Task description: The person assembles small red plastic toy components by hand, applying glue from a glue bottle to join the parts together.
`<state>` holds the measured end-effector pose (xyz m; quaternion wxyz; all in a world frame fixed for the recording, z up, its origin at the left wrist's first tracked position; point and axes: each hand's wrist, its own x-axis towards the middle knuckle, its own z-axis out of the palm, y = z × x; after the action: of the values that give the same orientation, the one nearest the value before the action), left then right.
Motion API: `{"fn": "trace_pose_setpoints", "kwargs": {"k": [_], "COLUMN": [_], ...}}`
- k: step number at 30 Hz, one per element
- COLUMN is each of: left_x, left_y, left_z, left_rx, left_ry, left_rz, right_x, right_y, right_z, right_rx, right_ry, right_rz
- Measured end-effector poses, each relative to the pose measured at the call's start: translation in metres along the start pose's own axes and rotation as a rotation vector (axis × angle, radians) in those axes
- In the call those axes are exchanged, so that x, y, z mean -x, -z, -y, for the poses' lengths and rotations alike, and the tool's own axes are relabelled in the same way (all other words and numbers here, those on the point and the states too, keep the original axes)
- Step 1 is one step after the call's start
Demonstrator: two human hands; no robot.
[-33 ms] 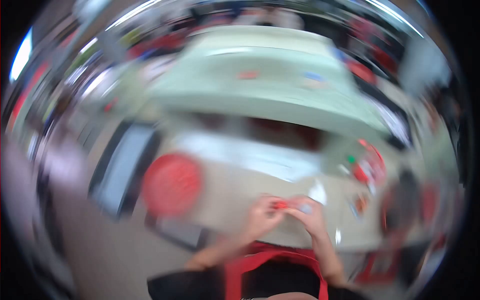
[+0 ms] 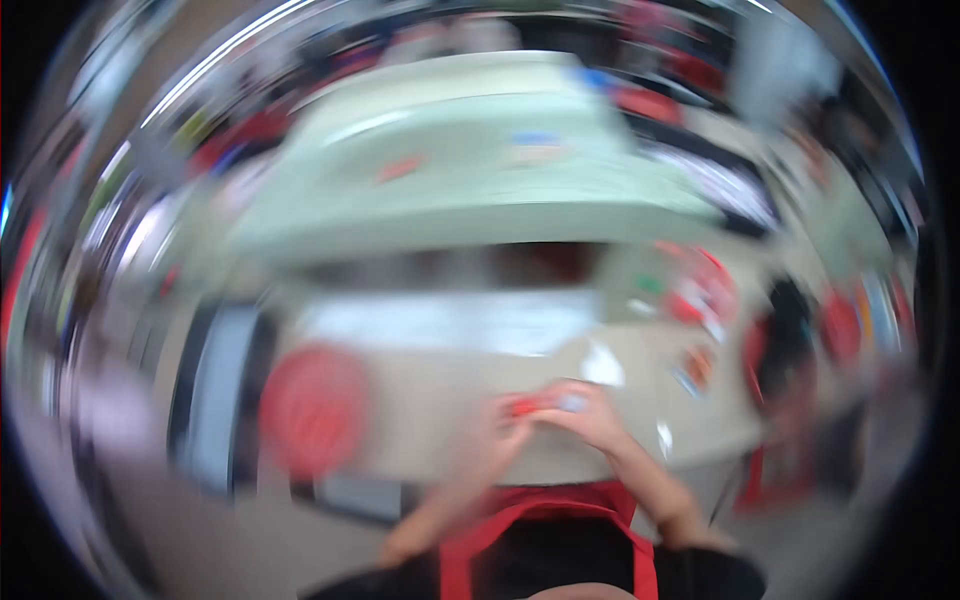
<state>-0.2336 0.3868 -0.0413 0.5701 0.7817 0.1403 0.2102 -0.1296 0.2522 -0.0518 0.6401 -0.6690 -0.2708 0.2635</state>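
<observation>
Both my hands meet over the near part of the pale table [image 2: 410,440]. Between them is a small red object [image 2: 524,405], too blurred to name its kind. My left hand [image 2: 498,428] is closed on its left side. From the right, my right hand [image 2: 588,415] pinches at the same red object, thumb and fingers together. A small whitish piece [image 2: 571,403] shows by the right hand's fingers; I cannot tell whether it is held or part of the red object.
A round red stool or tub [image 2: 315,410] stands left of the table. A white item [image 2: 601,364], an orange-brown packet [image 2: 697,368] and a red-rimmed container [image 2: 702,290] lie to the right. Ahead is a pale green raised surface [image 2: 450,220]. Dark-framed grey panel [image 2: 220,385] at far left.
The whole view has swung, so the surroundings appear shifted left and the right side lower things higher. My hands stay together on the red object.
</observation>
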Motion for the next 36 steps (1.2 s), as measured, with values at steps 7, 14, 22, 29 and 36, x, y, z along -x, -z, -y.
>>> {"fn": "trace_pose_setpoints", "kwargs": {"k": [7, 14, 22, 29, 36], "left_x": [-0.004, -0.012, -0.023, -0.026, -0.030], "left_y": [-0.025, -0.047, -0.059, -0.054, -0.050], "left_z": [0.046, 0.079, 0.087, 0.090, 0.100], "left_rx": [-0.128, -0.149, -0.281, -0.362, -0.370], "left_ry": [0.049, 0.070, 0.171, 0.163, 0.126], "left_rz": [-0.193, -0.216, -0.132, -0.129, -0.163], "right_x": [-0.070, -0.063, -0.078, -0.096, -0.095], "right_y": [0.005, 0.015, 0.010, -0.007, -0.004], "right_z": [-0.079, -0.107, -0.123, -0.131, -0.131], "right_rx": [0.061, -0.183, -0.084, -0.100, -0.114], "right_ry": [0.374, 0.236, 0.359, 0.515, 0.527], "right_rz": [0.188, 0.132, 0.068, -0.044, -0.007]}}
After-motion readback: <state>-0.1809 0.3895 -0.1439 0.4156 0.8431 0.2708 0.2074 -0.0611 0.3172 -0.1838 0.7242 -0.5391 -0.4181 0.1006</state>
